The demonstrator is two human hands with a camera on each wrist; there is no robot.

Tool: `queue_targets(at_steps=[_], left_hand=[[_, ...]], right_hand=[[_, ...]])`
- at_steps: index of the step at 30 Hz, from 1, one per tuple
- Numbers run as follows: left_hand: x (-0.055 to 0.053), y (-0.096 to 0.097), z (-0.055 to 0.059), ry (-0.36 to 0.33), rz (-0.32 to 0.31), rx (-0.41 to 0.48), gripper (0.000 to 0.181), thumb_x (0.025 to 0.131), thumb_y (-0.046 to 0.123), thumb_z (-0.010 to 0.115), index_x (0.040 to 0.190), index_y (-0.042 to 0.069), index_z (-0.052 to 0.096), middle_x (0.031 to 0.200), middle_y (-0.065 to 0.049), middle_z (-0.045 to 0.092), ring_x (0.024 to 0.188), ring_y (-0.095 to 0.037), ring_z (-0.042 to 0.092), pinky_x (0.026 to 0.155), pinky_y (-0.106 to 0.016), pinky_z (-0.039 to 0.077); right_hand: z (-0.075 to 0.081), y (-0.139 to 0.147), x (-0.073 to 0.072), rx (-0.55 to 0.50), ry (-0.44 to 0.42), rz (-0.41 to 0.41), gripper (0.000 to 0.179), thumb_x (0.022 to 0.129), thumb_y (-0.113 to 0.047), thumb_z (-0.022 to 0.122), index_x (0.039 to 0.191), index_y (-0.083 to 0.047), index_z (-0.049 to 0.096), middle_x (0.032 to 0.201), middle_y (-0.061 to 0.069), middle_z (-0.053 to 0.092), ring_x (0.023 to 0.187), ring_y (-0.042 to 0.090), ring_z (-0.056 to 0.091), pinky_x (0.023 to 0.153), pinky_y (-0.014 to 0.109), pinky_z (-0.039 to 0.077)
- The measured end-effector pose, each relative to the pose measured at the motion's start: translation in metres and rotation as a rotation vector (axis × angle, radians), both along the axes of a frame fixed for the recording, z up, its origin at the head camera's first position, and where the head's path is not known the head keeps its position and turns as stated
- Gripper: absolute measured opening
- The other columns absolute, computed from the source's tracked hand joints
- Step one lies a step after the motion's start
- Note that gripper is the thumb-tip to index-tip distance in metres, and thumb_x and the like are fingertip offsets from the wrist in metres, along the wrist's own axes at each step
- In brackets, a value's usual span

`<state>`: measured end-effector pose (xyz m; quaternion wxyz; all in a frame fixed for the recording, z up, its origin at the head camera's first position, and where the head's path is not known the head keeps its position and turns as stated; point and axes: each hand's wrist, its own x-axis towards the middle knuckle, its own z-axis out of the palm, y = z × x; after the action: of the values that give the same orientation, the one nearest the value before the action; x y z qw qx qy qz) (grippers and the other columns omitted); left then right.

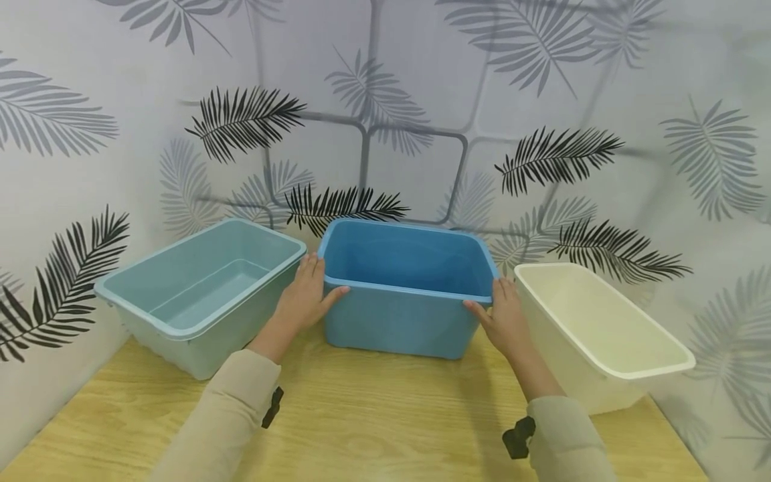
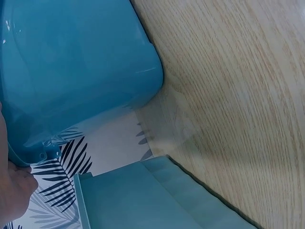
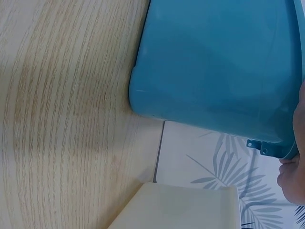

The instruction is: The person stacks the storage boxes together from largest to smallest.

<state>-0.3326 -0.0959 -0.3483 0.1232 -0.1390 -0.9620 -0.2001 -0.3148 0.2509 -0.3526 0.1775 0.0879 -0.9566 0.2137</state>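
A blue plastic bin (image 1: 397,325) stands upright on the table, its open top facing up. My left hand (image 1: 303,294) grips its left end at the rim, thumb along the front edge and fingers at the side. At the opposite end, my right hand (image 1: 504,316) holds the rim in much the same way. Both wrist views show the glossy wall of the bin, with fingers (image 2: 21,186) of the left hand and fingers (image 3: 290,179) of the right curled beneath the rim. The inside that shows holds nothing; part of its floor is hidden.
To the left, a pale green bin (image 1: 223,335) stands at an angle, close to my left hand. A cream bin (image 1: 608,388) is angled on the right, near my right hand. Behind the wood-grain table (image 1: 373,428) is a leaf-patterned wall (image 1: 415,80).
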Motion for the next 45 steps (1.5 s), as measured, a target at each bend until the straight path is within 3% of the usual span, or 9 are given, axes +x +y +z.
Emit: queue_targets(at_steps=[21, 45], left_hand=[[0.011, 0.002, 0.001, 0.024, 0.0, 0.011, 0.081, 0.093, 0.05, 0.045, 0.141, -0.011, 0.023, 0.15, -0.028, 0.018, 0.141, -0.039, 0.013, 0.107, -0.052, 0.031], [0.024, 0.001, -0.003, 0.069, 0.012, 0.023, 0.08, 0.092, 0.048, 0.048, 0.14, -0.012, 0.026, 0.149, -0.028, 0.022, 0.14, -0.041, 0.018, 0.101, -0.054, 0.038]], right_hand=[[-0.003, 0.003, 0.008, 0.011, 0.114, 0.033, 0.085, 0.089, -0.048, 0.052, 0.133, 0.021, 0.028, 0.139, 0.036, 0.03, 0.136, 0.049, 0.018, 0.111, 0.058, 0.018], [-0.003, 0.0, 0.021, 0.045, 0.101, -0.001, 0.082, 0.09, -0.046, 0.052, 0.134, 0.019, 0.029, 0.141, 0.035, 0.029, 0.136, 0.047, 0.021, 0.109, 0.057, 0.023]])
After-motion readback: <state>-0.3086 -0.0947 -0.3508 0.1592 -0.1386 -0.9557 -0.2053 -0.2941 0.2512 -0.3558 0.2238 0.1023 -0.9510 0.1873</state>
